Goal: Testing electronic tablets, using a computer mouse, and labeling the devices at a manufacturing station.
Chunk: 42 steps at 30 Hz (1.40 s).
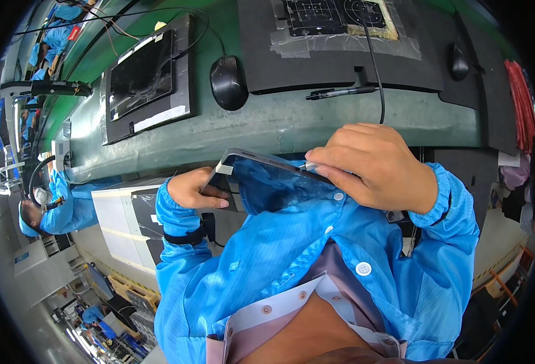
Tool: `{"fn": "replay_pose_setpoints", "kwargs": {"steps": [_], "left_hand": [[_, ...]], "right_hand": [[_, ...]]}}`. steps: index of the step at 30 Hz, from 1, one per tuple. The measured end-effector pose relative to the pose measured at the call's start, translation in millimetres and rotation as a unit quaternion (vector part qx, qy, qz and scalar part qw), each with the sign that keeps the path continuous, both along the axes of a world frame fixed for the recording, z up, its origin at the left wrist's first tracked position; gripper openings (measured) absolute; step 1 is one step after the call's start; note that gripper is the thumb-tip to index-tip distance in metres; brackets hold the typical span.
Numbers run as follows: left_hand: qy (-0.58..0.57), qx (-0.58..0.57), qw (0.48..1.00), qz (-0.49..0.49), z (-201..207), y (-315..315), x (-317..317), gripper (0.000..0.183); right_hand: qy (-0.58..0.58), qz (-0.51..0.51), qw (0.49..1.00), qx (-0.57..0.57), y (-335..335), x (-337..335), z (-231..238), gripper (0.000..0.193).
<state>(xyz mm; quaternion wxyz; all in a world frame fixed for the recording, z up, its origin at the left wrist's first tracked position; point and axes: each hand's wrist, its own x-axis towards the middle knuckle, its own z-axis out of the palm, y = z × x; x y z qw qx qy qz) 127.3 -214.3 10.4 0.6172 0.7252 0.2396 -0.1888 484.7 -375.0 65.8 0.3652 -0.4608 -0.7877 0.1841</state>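
A thin tablet point(273, 182) with a dark, glossy screen is held tilted in front of my chest, just off the bench edge. Blue from my sleeves and coat reflects in its screen. My left hand point(193, 189) grips its left end, thumb toward the screen side. At the tablet's upper edge, my right hand point(376, 167) pinches a small plug with a silver tip point(307, 165). The tip touches or nearly touches that edge; how far in it sits I cannot tell. A black cable point(375, 67) comes down the bench to behind my right hand.
On the green bench point(267, 127) lie a dark-screened device point(143, 76) on a black base, a black mouse point(228, 83), a pen point(341, 92) and a black board point(340, 67). A second mouse point(459, 62) and red strips point(521, 106) are rightward. A co-worker point(61, 209) sits at left.
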Motion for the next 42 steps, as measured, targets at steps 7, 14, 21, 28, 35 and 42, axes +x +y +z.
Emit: {"fn": "replay_pose_setpoints", "kwargs": {"steps": [7,14,21,28,35,42], "left_hand": [[-0.097,-0.013,0.994,0.046,-5,-7,0,0.033],[-0.12,0.006,0.993,-0.01,-14,-3,-4,0.029],[-0.104,-0.002,0.994,-0.03,-16,-5,-2,0.03],[0.059,-0.021,0.997,-0.035,-13,-7,-1,0.046],[-0.02,-0.02,0.998,0.048,14,-8,-6,0.041],[-0.029,-0.09,0.983,0.158,39,-2,-16,0.037]], "right_hand": [[-0.027,0.01,1.0,0.013,4,0,5,0.015],[-0.07,0.035,0.997,0.001,10,-1,23,0.013],[-0.189,0.109,0.975,-0.039,20,0,44,0.01],[-0.218,0.143,0.964,-0.045,27,-2,46,0.02],[-0.104,0.036,0.973,0.203,24,-2,39,0.017],[0.307,-0.057,0.941,-0.133,-5,-5,4,0.034]]}}
